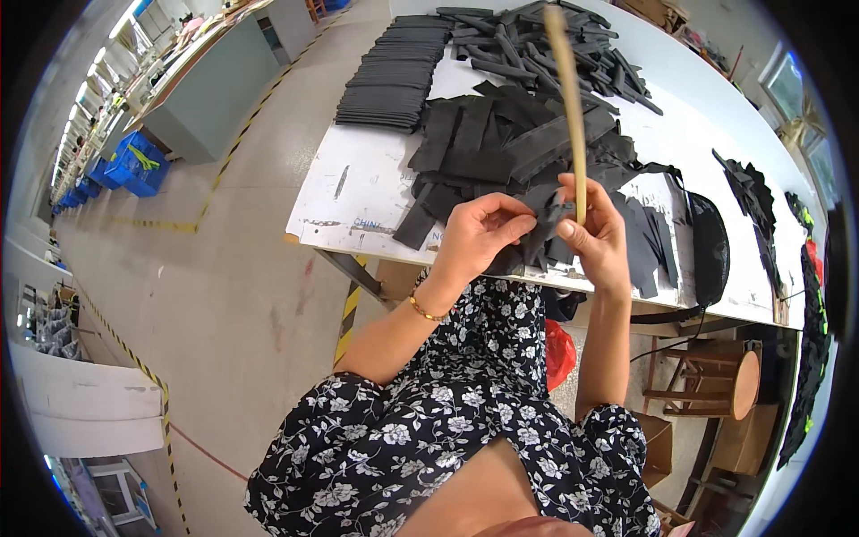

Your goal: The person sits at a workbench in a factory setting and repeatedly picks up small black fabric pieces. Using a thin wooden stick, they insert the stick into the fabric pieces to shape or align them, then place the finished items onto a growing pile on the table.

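Note:
Close to the table's near edge, my left hand [483, 234] pinches a black fabric strip [540, 234] between thumb and fingertips. My right hand [603, 243] is closed around the lower end of a long pale wooden stick [571, 98], which stands up and leans slightly left. Its fingers also meet the strip's right side, and just how the strip lies against the stick is partly hidden. Beneath and beyond both hands spreads a loose heap of flat black fabric strips [474, 143]. Farther back lies a jumble of narrow black tube-like pieces [510, 45].
Neatly stacked black pieces [394, 76] line the far left of the white table [335, 192]. A black bag [710, 242] with a strap lies right of the heap. Under the table are a wooden stool [744, 385] and a red plastic bag [559, 353]. Blue bins [137, 166] stand across the aisle.

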{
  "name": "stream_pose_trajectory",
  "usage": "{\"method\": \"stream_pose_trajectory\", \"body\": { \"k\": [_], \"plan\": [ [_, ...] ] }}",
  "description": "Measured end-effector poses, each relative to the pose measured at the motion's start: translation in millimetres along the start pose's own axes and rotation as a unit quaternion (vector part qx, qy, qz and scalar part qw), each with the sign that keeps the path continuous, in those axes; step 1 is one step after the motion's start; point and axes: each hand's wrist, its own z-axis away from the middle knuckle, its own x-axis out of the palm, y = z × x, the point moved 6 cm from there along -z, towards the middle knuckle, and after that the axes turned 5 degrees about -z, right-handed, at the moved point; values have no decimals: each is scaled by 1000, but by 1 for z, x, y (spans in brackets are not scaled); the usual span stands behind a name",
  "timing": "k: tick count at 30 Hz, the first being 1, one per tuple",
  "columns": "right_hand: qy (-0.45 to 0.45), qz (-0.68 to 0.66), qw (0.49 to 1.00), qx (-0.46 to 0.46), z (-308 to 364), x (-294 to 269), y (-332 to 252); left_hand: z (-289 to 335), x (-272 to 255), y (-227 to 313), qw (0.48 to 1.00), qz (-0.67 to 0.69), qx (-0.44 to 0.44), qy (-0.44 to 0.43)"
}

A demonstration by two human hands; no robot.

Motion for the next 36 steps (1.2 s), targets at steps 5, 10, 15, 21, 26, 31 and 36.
{"method": "stream_pose_trajectory", "body": {
  "k": [5,10,15,21,26,31,36],
  "plan": [
    [120,-24,992,14,12,-8,39,4,8,-9,997,66,32,36],
    [134,-39,990,34,13,-7,48,-4,1,1,999,10,29,21],
    [144,-99,984,44,13,-6,50,-23,-17,-9,956,293,13,-16],
    [108,-5,992,68,17,0,52,-22,-5,2,992,-102,31,-61],
    [108,-27,993,48,19,-2,55,-33,-37,-8,952,274,16,134],
    [87,-15,995,55,19,5,60,-19,-5,3,994,-45,87,-47],
    [83,49,994,50,21,10,64,-40,-41,-6,930,330,-6,161]
  ]
}}
